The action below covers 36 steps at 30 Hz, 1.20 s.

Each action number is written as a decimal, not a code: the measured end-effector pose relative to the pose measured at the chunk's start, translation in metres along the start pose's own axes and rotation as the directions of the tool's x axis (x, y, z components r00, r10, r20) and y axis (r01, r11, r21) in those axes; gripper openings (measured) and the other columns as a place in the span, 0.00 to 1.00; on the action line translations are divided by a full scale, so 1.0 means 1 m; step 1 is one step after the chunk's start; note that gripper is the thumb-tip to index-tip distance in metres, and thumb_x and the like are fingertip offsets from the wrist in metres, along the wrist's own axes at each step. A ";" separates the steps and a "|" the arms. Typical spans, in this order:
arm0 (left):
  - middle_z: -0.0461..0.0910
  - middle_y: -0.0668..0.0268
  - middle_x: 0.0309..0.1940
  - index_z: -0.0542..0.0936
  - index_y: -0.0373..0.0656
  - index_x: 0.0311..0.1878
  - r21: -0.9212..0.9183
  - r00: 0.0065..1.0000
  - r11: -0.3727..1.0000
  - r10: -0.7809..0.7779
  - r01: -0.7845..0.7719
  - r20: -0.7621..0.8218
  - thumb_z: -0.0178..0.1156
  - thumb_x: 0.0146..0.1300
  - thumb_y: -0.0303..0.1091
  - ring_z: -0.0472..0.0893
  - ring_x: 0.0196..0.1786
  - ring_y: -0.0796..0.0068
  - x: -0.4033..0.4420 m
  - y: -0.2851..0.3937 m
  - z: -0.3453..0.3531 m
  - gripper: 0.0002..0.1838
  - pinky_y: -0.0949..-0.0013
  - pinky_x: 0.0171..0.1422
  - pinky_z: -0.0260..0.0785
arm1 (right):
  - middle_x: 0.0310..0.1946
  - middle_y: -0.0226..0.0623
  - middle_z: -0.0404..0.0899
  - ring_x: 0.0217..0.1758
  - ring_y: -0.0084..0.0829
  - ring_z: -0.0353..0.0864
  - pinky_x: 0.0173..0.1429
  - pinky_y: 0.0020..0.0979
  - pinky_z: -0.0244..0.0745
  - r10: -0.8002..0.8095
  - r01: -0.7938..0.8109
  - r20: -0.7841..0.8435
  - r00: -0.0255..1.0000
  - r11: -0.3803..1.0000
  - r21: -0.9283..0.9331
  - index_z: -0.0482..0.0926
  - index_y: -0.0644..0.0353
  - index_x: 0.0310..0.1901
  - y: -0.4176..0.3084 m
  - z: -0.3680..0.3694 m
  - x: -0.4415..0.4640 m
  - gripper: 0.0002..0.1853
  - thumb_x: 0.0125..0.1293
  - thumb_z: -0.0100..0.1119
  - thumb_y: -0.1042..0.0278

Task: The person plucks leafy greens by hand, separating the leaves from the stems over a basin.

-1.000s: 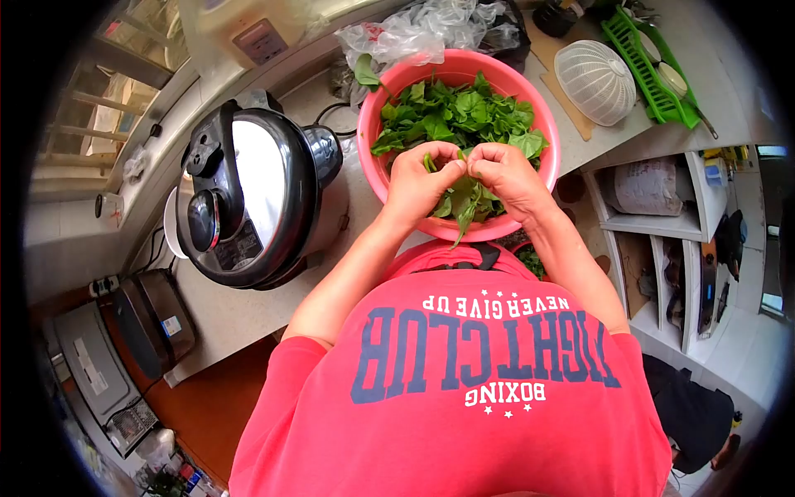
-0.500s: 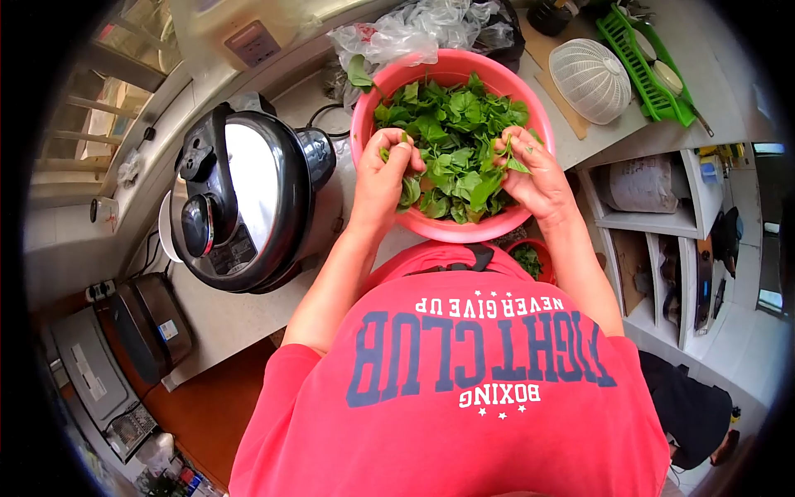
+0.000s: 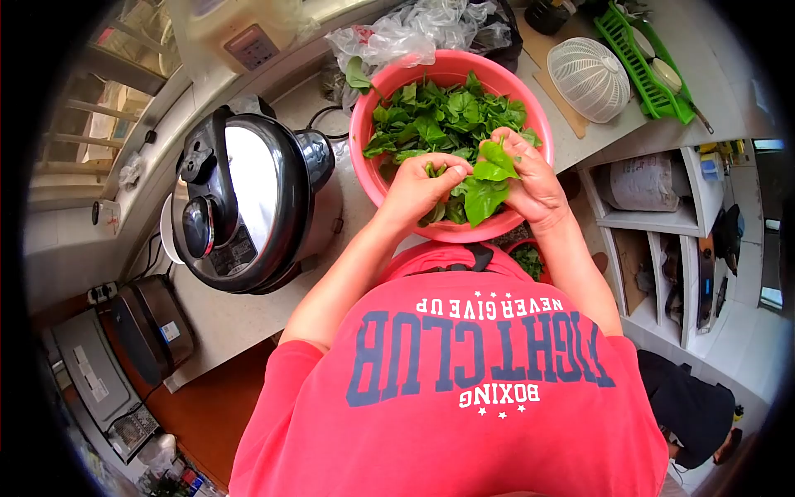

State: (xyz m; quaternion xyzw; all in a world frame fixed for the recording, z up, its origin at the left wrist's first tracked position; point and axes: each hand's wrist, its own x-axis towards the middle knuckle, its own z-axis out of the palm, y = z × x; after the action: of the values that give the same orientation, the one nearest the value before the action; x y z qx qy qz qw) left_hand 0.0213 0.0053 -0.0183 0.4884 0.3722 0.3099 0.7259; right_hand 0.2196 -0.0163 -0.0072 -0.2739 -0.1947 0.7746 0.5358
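Note:
A pink basin (image 3: 361, 157) on the counter holds a heap of loose green leaves (image 3: 439, 116). Above its near side, my left hand (image 3: 421, 189) is closed on green stems, thumb and fingertips pinched together. Close beside it on the right, my right hand (image 3: 532, 184) is closed round a sprig with broad green leaves (image 3: 489, 186), which hang between the two hands. My left fingertips meet the edge of this sprig.
A black and silver electric cooker (image 3: 257, 199) stands left of the basin. Behind the basin lie clear plastic bags (image 3: 406, 35). At the back right are a white mesh basket (image 3: 590, 81) and a green dish rack (image 3: 642, 66). Below the basin's right side are more greens (image 3: 527, 260).
The hands, apart over the basin half a second ago, have come together again. A broad-leaved sprig now shows in my right hand.

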 end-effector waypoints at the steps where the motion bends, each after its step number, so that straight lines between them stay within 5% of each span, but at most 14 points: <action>1: 0.77 0.76 0.28 0.81 0.39 0.44 -0.047 0.996 0.995 -0.083 0.084 0.016 0.60 0.64 0.35 0.70 0.27 0.87 0.000 0.001 0.001 0.11 0.80 0.32 0.62 | 0.39 0.30 0.78 0.42 0.23 0.78 0.49 0.28 0.75 -0.004 0.004 0.005 1.000 1.000 -0.031 0.73 0.57 0.45 0.002 0.000 0.001 0.07 0.69 0.55 0.66; 5: 0.75 0.77 0.23 0.81 0.42 0.41 -0.320 0.957 0.907 -0.221 0.273 0.190 0.62 0.62 0.34 0.68 0.21 0.88 0.002 0.001 0.000 0.08 0.81 0.25 0.57 | 0.40 0.29 0.78 0.42 0.21 0.77 0.48 0.24 0.74 -0.035 0.033 -0.013 0.999 0.991 -0.129 0.73 0.56 0.45 0.008 0.010 0.001 0.06 0.69 0.55 0.68; 15: 0.71 0.78 0.20 0.79 0.46 0.33 -0.249 0.971 0.941 -0.202 0.229 0.128 0.67 0.57 0.34 0.64 0.19 0.88 0.001 0.001 0.003 0.06 0.81 0.23 0.53 | 0.37 0.24 0.74 0.41 0.15 0.71 0.47 0.19 0.67 -0.258 0.209 -0.040 0.965 0.856 -0.472 0.74 0.59 0.42 0.021 0.017 0.002 0.05 0.68 0.57 0.69; 20: 0.73 0.78 0.22 0.80 0.46 0.34 -0.168 0.990 0.977 -0.138 0.135 -0.008 0.68 0.55 0.32 0.66 0.21 0.88 -0.001 0.008 0.009 0.06 0.81 0.24 0.55 | 0.36 0.24 0.73 0.41 0.15 0.70 0.48 0.18 0.65 -0.251 0.203 -0.052 0.967 0.875 -0.439 0.74 0.59 0.42 0.024 0.025 -0.001 0.05 0.68 0.56 0.69; 24: 0.74 0.78 0.23 0.81 0.46 0.36 -0.155 0.984 0.972 -0.176 0.179 0.028 0.68 0.55 0.32 0.67 0.22 0.88 -0.001 0.006 0.008 0.07 0.81 0.25 0.56 | 0.35 0.24 0.72 0.40 0.15 0.70 0.46 0.18 0.65 -0.235 0.183 -0.080 0.969 0.894 -0.410 0.74 0.59 0.42 0.024 0.026 -0.003 0.05 0.68 0.56 0.69; 31: 0.78 0.74 0.28 0.80 0.42 0.37 -0.279 0.983 0.942 -0.175 0.184 0.057 0.66 0.56 0.30 0.74 0.28 0.85 -0.001 0.005 0.011 0.07 0.79 0.33 0.65 | 0.36 0.24 0.73 0.39 0.15 0.70 0.46 0.19 0.66 -0.295 0.230 -0.100 0.950 0.882 -0.410 0.74 0.59 0.42 0.033 0.029 -0.004 0.04 0.69 0.55 0.70; 36: 0.81 0.69 0.31 0.78 0.41 0.34 -0.486 0.973 0.849 -0.232 0.208 0.011 0.61 0.58 0.25 0.78 0.33 0.81 0.001 0.006 0.015 0.02 0.75 0.39 0.72 | 0.37 0.25 0.73 0.40 0.17 0.71 0.47 0.22 0.68 -0.366 0.345 -0.187 0.912 0.929 -0.137 0.73 0.57 0.42 0.043 0.034 -0.002 0.02 0.71 0.51 0.71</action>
State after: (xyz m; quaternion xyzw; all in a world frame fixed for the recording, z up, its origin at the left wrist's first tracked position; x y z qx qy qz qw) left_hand 0.0336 0.0012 -0.0093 0.2383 0.3535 0.3195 0.8463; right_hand 0.1681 -0.0337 -0.0061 -0.3404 -0.2230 0.6201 0.6707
